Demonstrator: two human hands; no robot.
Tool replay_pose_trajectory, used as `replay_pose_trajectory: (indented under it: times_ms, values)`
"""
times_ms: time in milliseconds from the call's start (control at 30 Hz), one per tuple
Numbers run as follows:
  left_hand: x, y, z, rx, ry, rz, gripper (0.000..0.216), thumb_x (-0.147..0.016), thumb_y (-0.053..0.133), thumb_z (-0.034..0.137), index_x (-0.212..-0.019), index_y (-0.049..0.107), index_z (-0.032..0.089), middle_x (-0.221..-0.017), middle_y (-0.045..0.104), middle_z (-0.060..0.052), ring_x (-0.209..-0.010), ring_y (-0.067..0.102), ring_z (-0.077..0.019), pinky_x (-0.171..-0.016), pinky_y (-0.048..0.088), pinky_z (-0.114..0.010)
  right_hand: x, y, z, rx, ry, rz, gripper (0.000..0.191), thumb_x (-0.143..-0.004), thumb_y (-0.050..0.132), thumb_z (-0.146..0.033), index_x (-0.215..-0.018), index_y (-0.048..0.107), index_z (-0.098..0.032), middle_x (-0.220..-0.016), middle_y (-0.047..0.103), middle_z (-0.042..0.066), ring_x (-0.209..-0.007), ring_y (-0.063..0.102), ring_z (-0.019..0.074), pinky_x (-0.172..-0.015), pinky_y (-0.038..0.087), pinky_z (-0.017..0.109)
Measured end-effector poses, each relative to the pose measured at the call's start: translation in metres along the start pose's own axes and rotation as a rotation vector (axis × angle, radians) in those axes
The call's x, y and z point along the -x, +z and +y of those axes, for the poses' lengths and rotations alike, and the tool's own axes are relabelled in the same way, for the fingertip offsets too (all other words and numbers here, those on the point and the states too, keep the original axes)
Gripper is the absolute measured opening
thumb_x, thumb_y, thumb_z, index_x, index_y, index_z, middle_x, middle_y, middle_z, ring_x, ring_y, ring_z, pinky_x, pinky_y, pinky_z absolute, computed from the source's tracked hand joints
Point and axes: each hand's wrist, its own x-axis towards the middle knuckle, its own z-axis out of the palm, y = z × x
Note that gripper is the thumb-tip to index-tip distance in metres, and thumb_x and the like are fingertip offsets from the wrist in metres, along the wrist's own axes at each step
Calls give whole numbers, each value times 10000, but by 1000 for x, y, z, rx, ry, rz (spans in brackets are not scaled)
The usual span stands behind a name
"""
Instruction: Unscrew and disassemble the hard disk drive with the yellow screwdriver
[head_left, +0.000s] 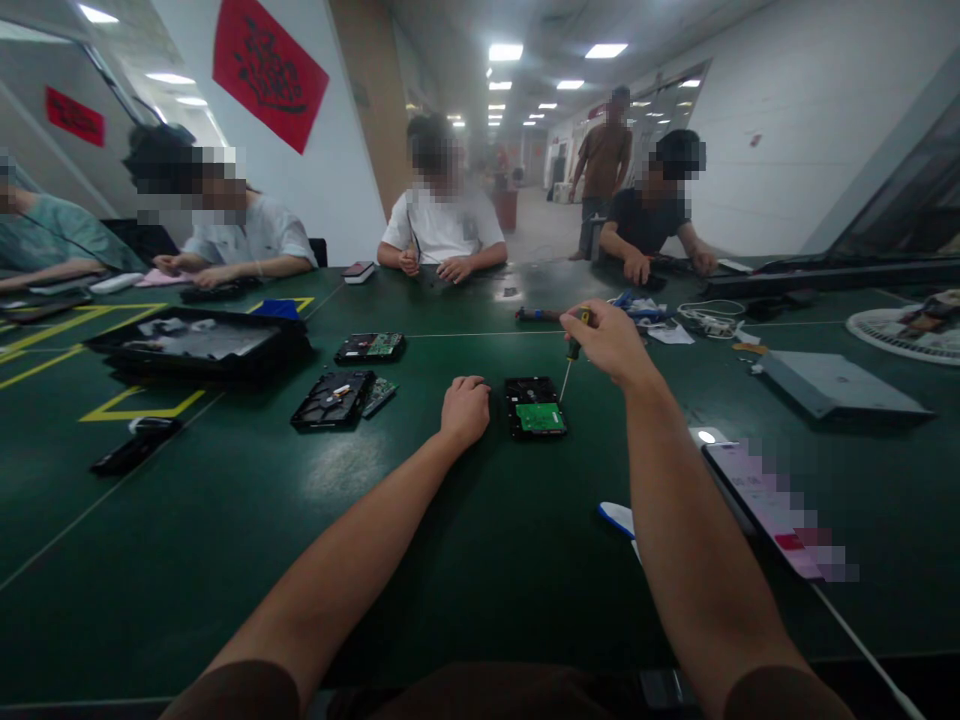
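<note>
A black hard drive (523, 392) with a green circuit board (541, 417) lies on the green table in front of me. My right hand (604, 340) grips a screwdriver (574, 350) with a dark and yellow handle. Its thin shaft slants down to the drive's right edge; whether the tip sits in a screw is too small to tell. Just left of the drive, apart from it, my left hand (466, 408) rests on the table with its fingers curled in. No object shows in that hand, though its palm is hidden.
Left of my hands lie another hard drive (332, 399), a loose circuit board (379, 396) and a further drive (370, 347). A black tray (199, 340) stands farther left. A phone (772, 510) and a grey metal cover (844, 383) are at right. Several people sit across the table.
</note>
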Motion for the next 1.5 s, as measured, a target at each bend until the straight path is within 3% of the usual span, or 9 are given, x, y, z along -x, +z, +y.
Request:
replay_pose_trajectory:
  times_ms: [400,633,1000,1167,1333,1500]
  values:
    - [1,-5,9,17,33,-47,389,-1021,437,260,-1312,691,215,-1369,680,-97,-1329,525,-329,-1127,433,-543,2,-1,-5,40,-25,-26,260,-926,632,-429,-1024,701,-199,-955,761,118,-932,685,271,-778,502,408]
    - [0,-9,12,-36,-64,-74,337,-995,492,174,-1238,723,200,-1281,696,-124,-1246,560,-307,-1073,448,-443,1,1,-4,27,-20,-1,261,-902,637,-419,-1010,716,-195,-921,760,99,-917,684,258,-794,498,400]
    - [-2,-9,5,140,-207,-87,273,-959,517,55,-1059,737,180,-1146,686,-130,-1107,627,-264,-939,473,-355,1,7,-4,-76,70,1,165,-929,582,-298,-1053,664,-226,-837,742,46,-762,666,197,-675,498,333]
    - [-2,-14,8,117,-280,-74,207,-968,585,135,-1126,703,198,-1231,645,-128,-1090,634,-258,-901,481,-345,3,13,-5,-179,114,-78,177,-935,523,-238,-1081,619,-212,-830,718,57,-676,655,178,-590,505,304]
    - [-1,-19,10,36,-314,-132,137,-990,581,194,-1067,693,216,-1151,682,-121,-1116,622,-281,-865,476,-350,5,11,-7,-107,78,-103,243,-900,529,-198,-1118,636,-200,-897,734,72,-677,636,173,-609,474,314]
    - [-1,-17,10,44,-316,-107,159,-990,566,168,-1064,698,219,-1165,704,-112,-1110,638,-266,-889,477,-347,5,12,-7,21,22,-112,249,-835,576,-196,-1044,710,-188,-862,718,72,-746,627,201,-676,456,337]
